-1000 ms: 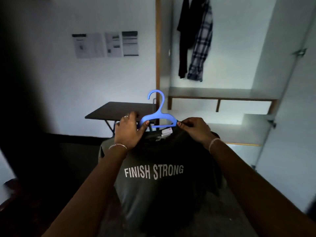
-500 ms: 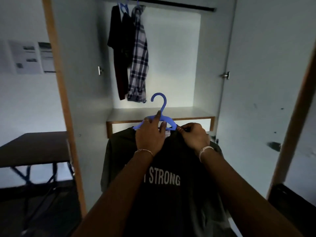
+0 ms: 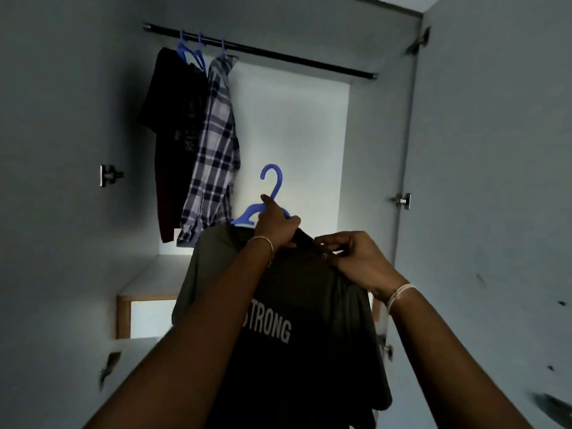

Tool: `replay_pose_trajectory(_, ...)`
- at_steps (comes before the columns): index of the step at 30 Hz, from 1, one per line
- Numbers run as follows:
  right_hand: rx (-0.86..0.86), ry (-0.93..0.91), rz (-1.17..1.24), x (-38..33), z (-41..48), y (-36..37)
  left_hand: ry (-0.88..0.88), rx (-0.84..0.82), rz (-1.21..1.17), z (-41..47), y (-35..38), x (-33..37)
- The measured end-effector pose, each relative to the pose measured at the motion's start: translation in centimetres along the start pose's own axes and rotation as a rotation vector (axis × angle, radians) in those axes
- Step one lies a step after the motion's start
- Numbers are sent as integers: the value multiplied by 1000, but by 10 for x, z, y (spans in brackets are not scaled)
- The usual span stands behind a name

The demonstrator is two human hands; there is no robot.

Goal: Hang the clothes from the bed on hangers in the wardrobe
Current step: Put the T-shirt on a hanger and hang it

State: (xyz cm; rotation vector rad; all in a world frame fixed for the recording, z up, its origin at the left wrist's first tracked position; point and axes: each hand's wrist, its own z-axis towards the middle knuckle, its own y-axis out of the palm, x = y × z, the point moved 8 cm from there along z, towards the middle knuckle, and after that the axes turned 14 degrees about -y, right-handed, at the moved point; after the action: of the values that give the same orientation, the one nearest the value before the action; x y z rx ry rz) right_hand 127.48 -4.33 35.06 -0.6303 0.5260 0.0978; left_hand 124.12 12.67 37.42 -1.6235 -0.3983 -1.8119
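The only readable text is "STRONG", in pale capital letters on the chest of the dark T-shirt (image 3: 303, 292).

Dim overall, cool blue-grey cast; the brightest patch is the wardrobe back panel (image 3: 291, 144), side walls (image 3: 374, 181) falling off to grey. Lower foreground sits in heavy shadow, detail lost. Wide-angle bowing shows in the rail (image 3: 278, 55); frame edges soft and smeared.

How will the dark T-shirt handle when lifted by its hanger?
Probably floppy: the T-shirt drapes in folds below the hanger. Likely light, since the left hand alone grips the hanger. It may slip sideways; the right hand pinches its shoulder.
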Motion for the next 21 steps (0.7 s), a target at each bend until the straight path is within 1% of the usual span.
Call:
replay_pose_trajectory(3,86,-76,154,18,44,2,-24,-29,-146,66,-3,20)
replay_pose_trajectory(6,123,-106,285,37,85,13,0,-7,-189,127,-7,36)
replay_pose_trajectory(9,136,-179,315,55,132,29,50,0,-216,191,-6,49)
replay_pose_trajectory(13,266,-241,244,83,214,31,144,-8,-219,270,-5,78)
replay_pose_trajectory(15,313,-256,214,94,256,27,212,3,-153,296,-8,97)
replay_pose_trajectory(18,381,-319,181,105,320,24,352,115,37,326,-17,130)
replay_pose_trajectory(21,431,-357,169,109,380,22,428,187,112,349,-29,151)
